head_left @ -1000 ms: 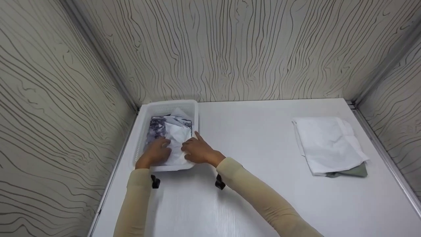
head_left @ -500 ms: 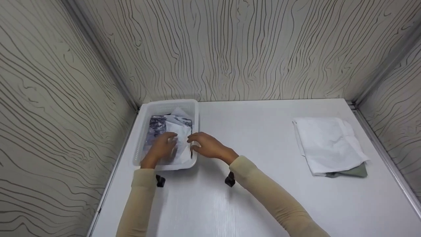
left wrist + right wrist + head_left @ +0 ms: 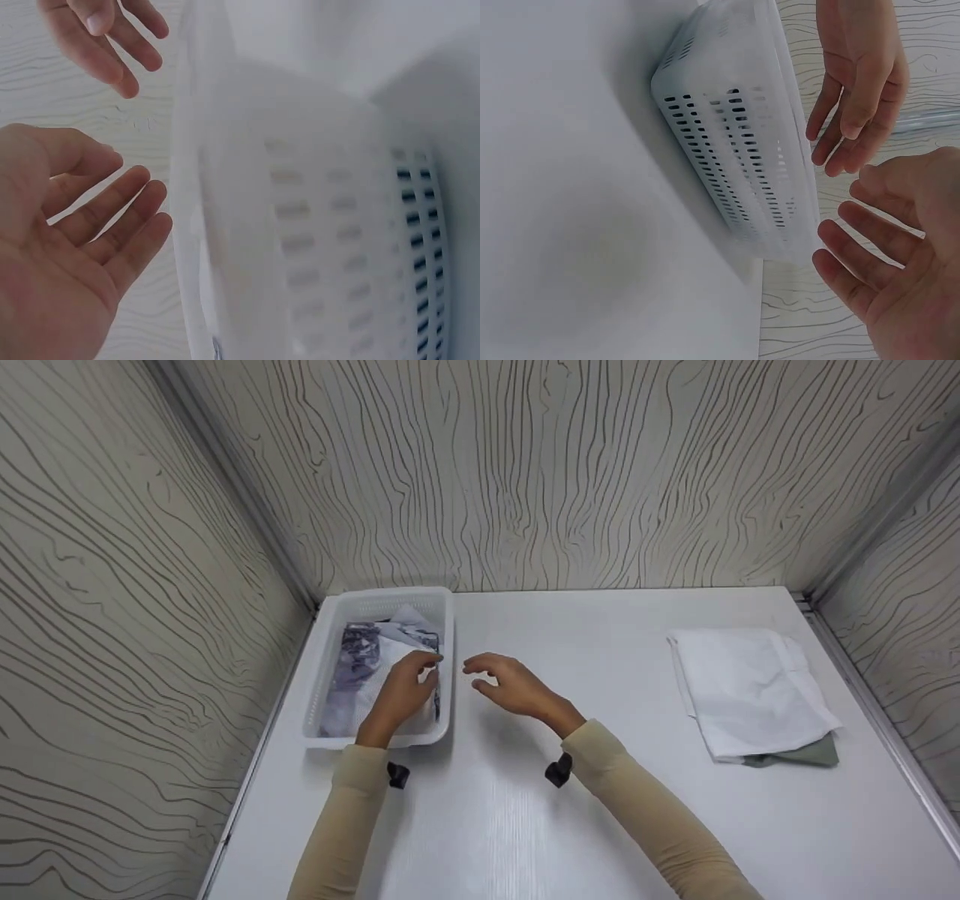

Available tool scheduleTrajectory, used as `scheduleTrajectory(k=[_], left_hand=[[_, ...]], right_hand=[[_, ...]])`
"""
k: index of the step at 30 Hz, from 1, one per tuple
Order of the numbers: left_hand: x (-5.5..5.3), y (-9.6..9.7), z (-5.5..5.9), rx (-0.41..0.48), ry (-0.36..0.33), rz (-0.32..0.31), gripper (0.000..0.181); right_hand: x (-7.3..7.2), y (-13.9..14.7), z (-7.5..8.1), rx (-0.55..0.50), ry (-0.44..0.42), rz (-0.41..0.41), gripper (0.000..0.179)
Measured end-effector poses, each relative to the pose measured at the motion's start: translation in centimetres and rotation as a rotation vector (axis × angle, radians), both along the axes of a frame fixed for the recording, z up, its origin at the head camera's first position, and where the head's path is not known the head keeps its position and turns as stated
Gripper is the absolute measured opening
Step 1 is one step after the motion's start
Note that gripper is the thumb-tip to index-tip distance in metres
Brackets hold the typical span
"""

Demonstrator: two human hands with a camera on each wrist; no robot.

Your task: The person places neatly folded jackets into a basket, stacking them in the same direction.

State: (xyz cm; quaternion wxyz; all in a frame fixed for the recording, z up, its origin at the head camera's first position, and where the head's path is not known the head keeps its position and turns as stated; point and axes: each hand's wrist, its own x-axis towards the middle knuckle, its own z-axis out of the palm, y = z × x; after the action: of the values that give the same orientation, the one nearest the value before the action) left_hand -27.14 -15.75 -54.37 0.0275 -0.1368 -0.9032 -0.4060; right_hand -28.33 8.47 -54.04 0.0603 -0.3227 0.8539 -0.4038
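My left hand [image 3: 403, 690] hovers over the right part of a white plastic basket [image 3: 316, 690], fingers relaxed and holding nothing. Just right of the basket's rim, above the table, is my right hand [image 3: 514, 684], its fingers loosely bent with nothing between them. Folded cloths lie in the basket: a purple-grey patterned cloth [image 3: 358, 649] at the left and a white one [image 3: 390, 651] partly hidden under my left hand. In the left wrist view, the left palm [image 3: 60, 262] faces the basket's slotted wall. The right wrist view shows both hands above the basket's rim.
A folded white cloth [image 3: 754, 690] lies at the table's right, with a green cloth [image 3: 810, 751] showing from under its front edge. Wood-grain panels [image 3: 525, 472] stand behind and on both sides of the white table [image 3: 570, 630].
Both hands have lifted off the white cloth in the basket and moved right. The right hand has come out past the rim. The basket and the folded pile at right stay put.
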Motion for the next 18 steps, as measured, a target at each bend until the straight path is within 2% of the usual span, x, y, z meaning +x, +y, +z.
scheduleTrajectory(k=[10, 18], left_hand=[[-0.3, 4.5, 0.0, 0.066, 0.032, -0.058, 0.029], [-0.7, 7.5, -0.2, 0.119, 0.019, -0.097, 0.029]], right_hand=[[0.1, 5.2, -0.5, -0.062, -0.010, -0.092, 0.032], [0.2, 9.1, -0.8, -0.082, -0.040, -0.187, 0.033]])
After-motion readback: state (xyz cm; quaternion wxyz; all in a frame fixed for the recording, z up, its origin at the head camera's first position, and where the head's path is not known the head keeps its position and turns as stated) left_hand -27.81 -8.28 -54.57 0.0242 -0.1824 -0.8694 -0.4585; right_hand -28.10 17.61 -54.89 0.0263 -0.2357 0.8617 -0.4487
